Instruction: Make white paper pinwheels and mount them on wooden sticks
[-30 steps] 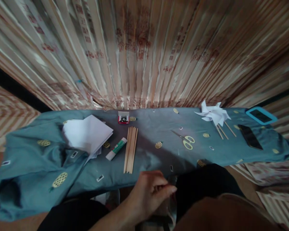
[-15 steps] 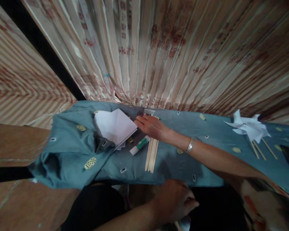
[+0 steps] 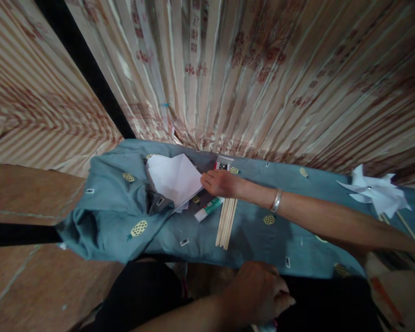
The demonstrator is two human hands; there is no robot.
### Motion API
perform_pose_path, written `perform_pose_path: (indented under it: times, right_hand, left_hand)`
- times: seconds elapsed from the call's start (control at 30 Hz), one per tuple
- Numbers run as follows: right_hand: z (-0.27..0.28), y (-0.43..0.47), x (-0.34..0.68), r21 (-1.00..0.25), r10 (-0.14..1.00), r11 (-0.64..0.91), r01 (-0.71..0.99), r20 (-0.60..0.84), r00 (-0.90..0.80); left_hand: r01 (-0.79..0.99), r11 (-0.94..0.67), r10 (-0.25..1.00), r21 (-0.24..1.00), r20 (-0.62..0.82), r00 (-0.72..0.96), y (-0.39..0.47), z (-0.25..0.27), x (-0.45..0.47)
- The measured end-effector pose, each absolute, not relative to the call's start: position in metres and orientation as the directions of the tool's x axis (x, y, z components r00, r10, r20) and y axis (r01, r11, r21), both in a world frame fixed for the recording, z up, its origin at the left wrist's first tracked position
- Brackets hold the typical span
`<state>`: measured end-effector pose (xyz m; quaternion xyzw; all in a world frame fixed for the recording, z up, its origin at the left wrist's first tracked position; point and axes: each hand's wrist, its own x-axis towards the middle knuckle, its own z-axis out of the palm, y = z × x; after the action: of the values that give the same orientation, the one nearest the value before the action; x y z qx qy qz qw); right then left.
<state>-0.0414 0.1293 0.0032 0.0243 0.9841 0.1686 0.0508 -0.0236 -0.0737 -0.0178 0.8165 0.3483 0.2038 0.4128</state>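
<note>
My right hand (image 3: 221,183) reaches across the cloth-covered surface, its fingertips pinched at the right corner of the folded white paper (image 3: 174,177). Beneath that hand and wrist lie several pale wooden sticks (image 3: 226,226), side by side, their far ends hidden. A glue stick (image 3: 207,210) with a green label and white cap rests between the paper and the sticks. Low in the view, over my lap, my left hand (image 3: 259,293) is closed with curled fingers; whatever it may hold is hidden. A small packet with dark pieces (image 3: 223,166) sits just beyond my right hand.
White paper pinwheels (image 3: 378,191) on sticks lie at the far right. The grey-blue cloth (image 3: 252,240) with pineapple prints bunches up on the left. A pleated curtain (image 3: 245,92) hangs right behind the surface. Tiled floor (image 3: 24,272) shows at lower left.
My right hand has drawn its fingers in at the paper's corner, uncovering more of the small packet. My left hand stays closed over my lap. The whole view has shifted slightly.
</note>
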Motion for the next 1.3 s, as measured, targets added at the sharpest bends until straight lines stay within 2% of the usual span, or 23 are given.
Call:
perform_pose_path:
  times: [0.43, 0.57, 0.8, 0.97, 1.03, 1.1, 1.3]
  right_hand:
    - [0.031, 0.133, -0.055, 0.342, -0.001, 0.936, -0.080, -0.224, -0.975]
    - [0.042, 0.133, -0.049, 0.369, 0.001, 0.927, -0.070, -0.188, -0.982]
    - [0.069, 0.106, 0.022, 0.453, 0.181, 0.868, 0.202, 0.091, -0.979]
    - [0.076, 0.047, 0.119, 0.448, 0.380, 0.765, 0.464, 0.267, -0.885]
    - [0.073, 0.023, 0.151, 0.424, 0.480, 0.715, 0.555, 0.278, -0.832]
    - [0.067, 0.003, 0.174, 0.413, 0.530, 0.686, 0.599, 0.280, -0.800]
    - [0.043, -0.037, 0.188, 0.296, 0.621, 0.705, 0.644, 0.181, -0.763]
  left_hand:
    - [0.399, -0.431, 0.748, 0.809, 0.072, 0.660, -0.072, -0.024, -0.020]
    - [0.397, -0.407, 0.756, 0.823, 0.059, 0.652, -0.071, -0.027, -0.020]
    - [0.374, -0.404, 0.767, 0.835, 0.087, 0.635, -0.062, -0.018, -0.027]
    - [0.470, -0.525, 0.743, 0.709, 0.113, 0.659, -0.059, -0.014, -0.025]
    - [0.499, -0.590, 0.723, 0.635, 0.139, 0.677, -0.059, -0.012, -0.022]
    - [0.504, -0.646, 0.701, 0.573, 0.186, 0.688, -0.059, -0.007, -0.019]
    - [0.553, -0.758, 0.652, 0.345, 0.383, 0.654, -0.054, 0.015, -0.010]
